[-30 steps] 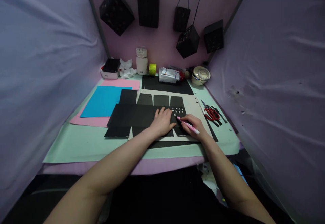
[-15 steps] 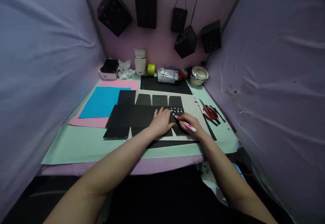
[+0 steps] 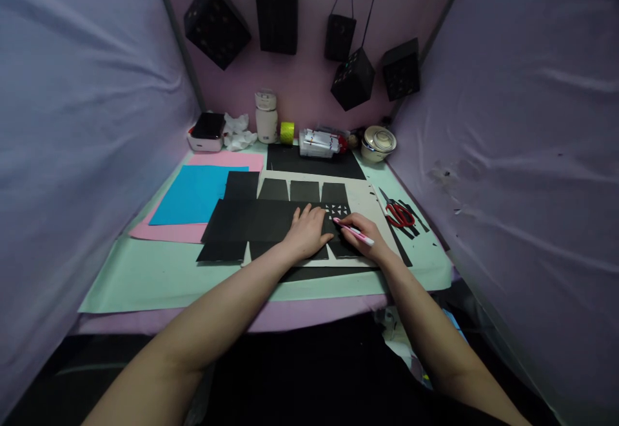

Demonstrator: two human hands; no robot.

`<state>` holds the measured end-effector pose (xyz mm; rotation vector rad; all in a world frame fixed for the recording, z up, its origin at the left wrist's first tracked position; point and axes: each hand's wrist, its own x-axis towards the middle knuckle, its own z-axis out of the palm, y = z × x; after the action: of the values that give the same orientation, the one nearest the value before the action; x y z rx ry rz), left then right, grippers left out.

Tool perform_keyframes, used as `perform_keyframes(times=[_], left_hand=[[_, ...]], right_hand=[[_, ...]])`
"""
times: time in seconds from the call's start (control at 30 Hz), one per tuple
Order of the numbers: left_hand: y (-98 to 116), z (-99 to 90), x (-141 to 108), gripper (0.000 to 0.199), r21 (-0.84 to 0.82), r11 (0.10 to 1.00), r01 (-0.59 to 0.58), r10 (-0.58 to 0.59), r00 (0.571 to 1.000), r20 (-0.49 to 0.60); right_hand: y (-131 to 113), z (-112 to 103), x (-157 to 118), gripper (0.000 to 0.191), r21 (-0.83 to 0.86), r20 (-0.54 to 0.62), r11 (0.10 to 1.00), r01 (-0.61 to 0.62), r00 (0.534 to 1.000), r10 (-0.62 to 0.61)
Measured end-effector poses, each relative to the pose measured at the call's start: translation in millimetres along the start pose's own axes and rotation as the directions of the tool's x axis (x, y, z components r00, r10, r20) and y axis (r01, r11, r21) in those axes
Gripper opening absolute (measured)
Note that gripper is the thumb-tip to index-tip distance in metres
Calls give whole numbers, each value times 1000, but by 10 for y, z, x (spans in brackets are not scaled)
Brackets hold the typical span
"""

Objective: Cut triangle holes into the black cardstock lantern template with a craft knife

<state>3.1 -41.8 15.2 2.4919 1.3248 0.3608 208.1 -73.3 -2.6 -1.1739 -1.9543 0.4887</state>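
The right hand (image 3: 371, 229) grips a pink-and-white pen-shaped tool (image 3: 354, 231), its tip just beside the triangular cutouts (image 3: 336, 209) in the black card (image 3: 261, 220). The left hand (image 3: 307, 231) lies flat on that card, fingers spread. Beneath is a white board (image 3: 367, 202); red-handled scissors (image 3: 400, 215) lie to the right on the tabletop (image 3: 159, 278).

Left hand (image 3: 307, 233) is resting on black card (image 3: 261, 220); right hand (image 3: 371, 230) is gripping pink pen (image 3: 354, 232) over card; scissors (image 3: 393, 207) are lying right of card

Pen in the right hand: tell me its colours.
The pen is pink and white, with the white at its rear end; it shows best in the head view.
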Motion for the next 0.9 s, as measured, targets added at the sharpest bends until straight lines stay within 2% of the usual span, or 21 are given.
perform_keyframes(times=[0.27, 0.43, 0.67, 0.8, 0.9], left_hand=[[-4, 6, 2, 57, 3, 1000, -5, 5, 1000, -5], [-4, 5, 1, 55, 1, 1000, -9, 9, 1000, -8], [-6, 12, -10, 56, 12, 1000, -17, 17, 1000, -15], [-3, 11, -12, 56, 6, 1000, -19, 19, 1000, -16], [0, 4, -13, 56, 5, 1000, -11, 11, 1000, -9]], right_hand=[[-62, -24, -5, 14, -7, -21, 998, -57, 998, 57], [-80, -51, -6, 19, 22, -79, 998, -67, 995, 68], [-84, -51, -11, 18, 53, -52, 993, -104, 993, 107], [-72, -76, 9, 22, 137, -94, 987, -88, 990, 102], [-67, -93, 59, 30, 272, -160, 947, -172, 962, 221]])
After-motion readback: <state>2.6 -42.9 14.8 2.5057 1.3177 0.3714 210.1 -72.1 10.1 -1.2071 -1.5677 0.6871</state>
